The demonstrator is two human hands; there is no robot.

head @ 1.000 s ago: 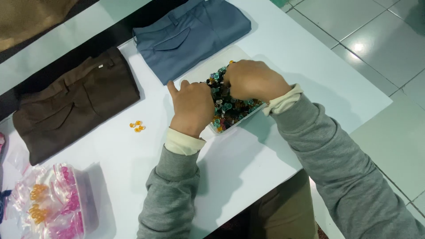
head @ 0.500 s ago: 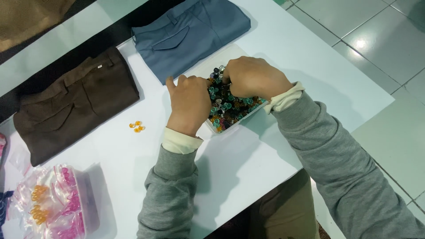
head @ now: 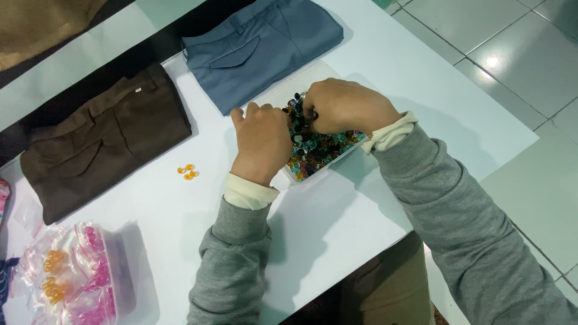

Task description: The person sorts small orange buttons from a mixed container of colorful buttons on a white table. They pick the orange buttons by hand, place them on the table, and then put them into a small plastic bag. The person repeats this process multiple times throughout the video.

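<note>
Shallow clear tray (head: 288, 176) heaped with mixed beads (head: 316, 147) sits mid-counter (head: 337, 229). Right hand (head: 346, 107) dug into the heap, fingers curled down among the beads; whether they pinch one, can't tell. Left hand (head: 260, 141) at the tray's 9 o'clock edge, fingers bent onto the beads. A few orange beads (head: 188, 172) lie loose further toward 9, so sorting looks barely started, heap mostly full. Bagged orange and pink beads (head: 72, 277) at 7. Blue trousers (head: 262, 51) at 11, brown trousers (head: 102, 141) at 9.

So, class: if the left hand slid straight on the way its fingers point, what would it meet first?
Probably the folded blue-grey trousers; the left hand points up-table towards them, though height is unclear.
</note>
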